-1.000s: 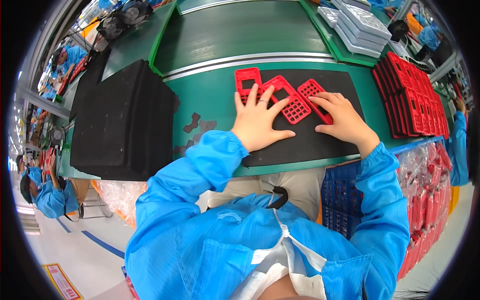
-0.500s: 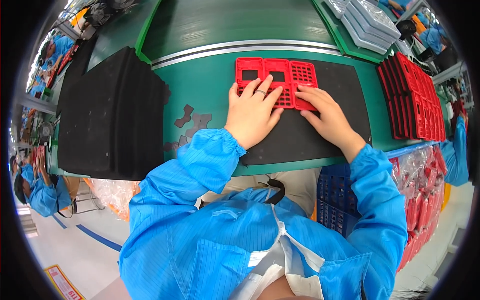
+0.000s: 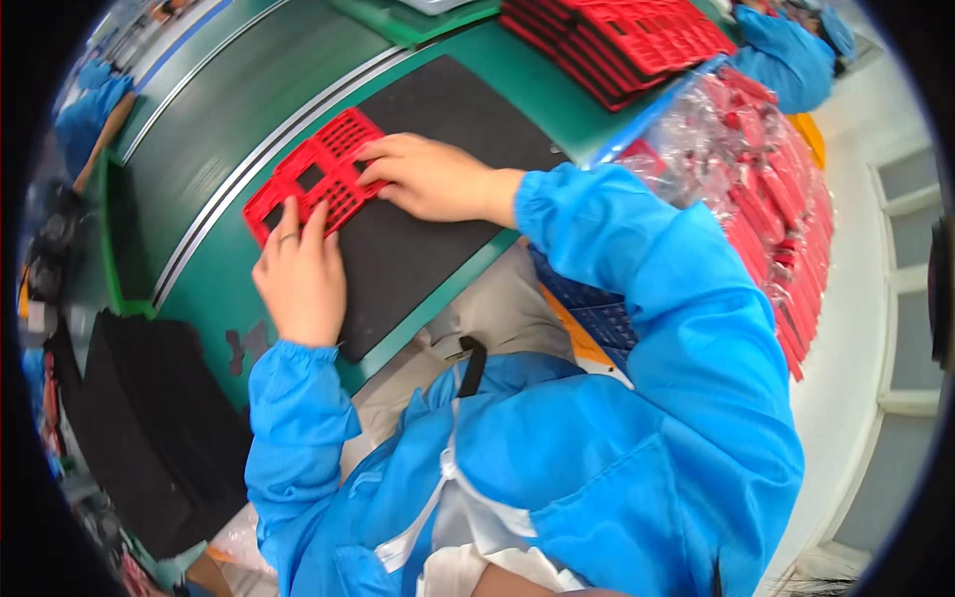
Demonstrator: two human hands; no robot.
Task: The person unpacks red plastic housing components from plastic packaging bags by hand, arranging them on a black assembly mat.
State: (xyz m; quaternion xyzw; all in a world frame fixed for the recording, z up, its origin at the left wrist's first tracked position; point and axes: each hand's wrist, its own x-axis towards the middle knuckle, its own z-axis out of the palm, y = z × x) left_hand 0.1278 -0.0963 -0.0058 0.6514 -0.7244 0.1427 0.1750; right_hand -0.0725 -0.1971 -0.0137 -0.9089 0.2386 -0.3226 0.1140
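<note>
From where I stand, a person in a blue work jacket (image 3: 597, 438) is bent over a green counter (image 3: 487, 80), both bare hands on a short row of red plastic frames (image 3: 327, 158). The frames lie flat, side by side and touching, at the far left corner of a black mat (image 3: 428, 254), close to the counter's far edge. Some have a square window, and small grid holes show too.

The left hand (image 3: 303, 284), with a ring (image 3: 289, 237) on one finger, comes in over the row's left end; its fingers are stretched out and a little apart, resting on the frames without closing round them. The right hand (image 3: 428, 177) is at the row's right end, fingers bent with the tips on the red plastic; it's blurred, and I can't tell whether they pinch it or only press.

Along the counter's far edge runs a metal rail (image 3: 227, 187). A thick black stack (image 3: 149, 418) fills the left end, with dark scraps (image 3: 237, 350) on the counter between it and the mat. At the right end stand more red frames in a pile (image 3: 622, 45), and off the near right corner are red parts in clear plastic bags (image 3: 761, 199).
</note>
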